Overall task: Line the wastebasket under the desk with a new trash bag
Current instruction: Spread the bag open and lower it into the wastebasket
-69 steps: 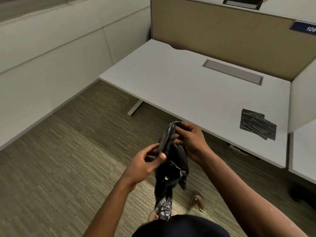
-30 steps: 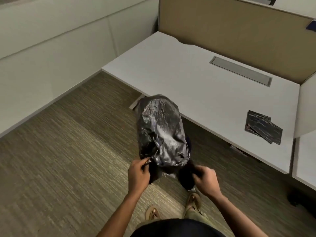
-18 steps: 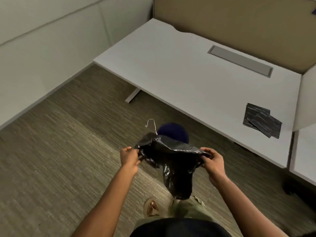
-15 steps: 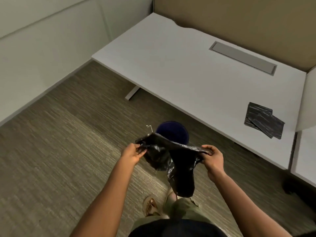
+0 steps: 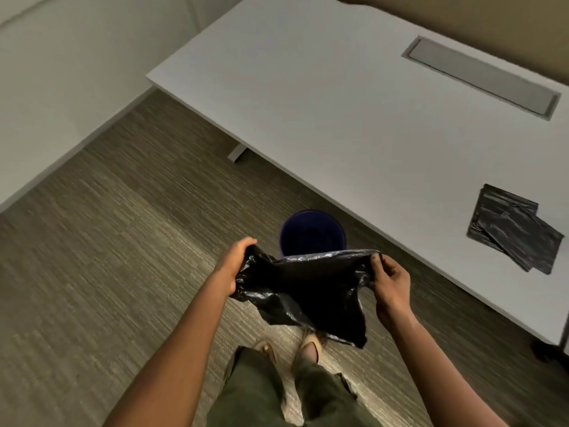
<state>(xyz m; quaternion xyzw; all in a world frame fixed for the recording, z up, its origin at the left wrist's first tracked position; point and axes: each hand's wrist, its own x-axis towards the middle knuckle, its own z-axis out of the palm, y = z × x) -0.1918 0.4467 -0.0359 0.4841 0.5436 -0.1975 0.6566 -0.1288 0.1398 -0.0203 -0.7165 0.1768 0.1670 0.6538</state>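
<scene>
A black trash bag point(image 5: 303, 291) hangs between my hands with its mouth stretched wide. My left hand point(image 5: 235, 263) grips the bag's left rim and my right hand point(image 5: 388, 280) grips its right rim. Just beyond the bag stands a round dark blue wastebasket point(image 5: 312, 232) on the carpet, at the front edge of the white desk point(image 5: 354, 97). The bag's far rim covers the basket's near edge. The basket looks bare inside.
Folded spare black bags point(image 5: 514, 229) lie on the desk at the right. A grey cable cover point(image 5: 483, 77) is set into the desk near the tan partition. A desk foot point(image 5: 236, 153) rests on the carpet. My feet point(image 5: 309, 346) are below the bag.
The bag went from bunched, to puffed up with air, to hanging with its mouth pulled wide between my hands. My view has tilted down and moved closer to the wastebasket.
</scene>
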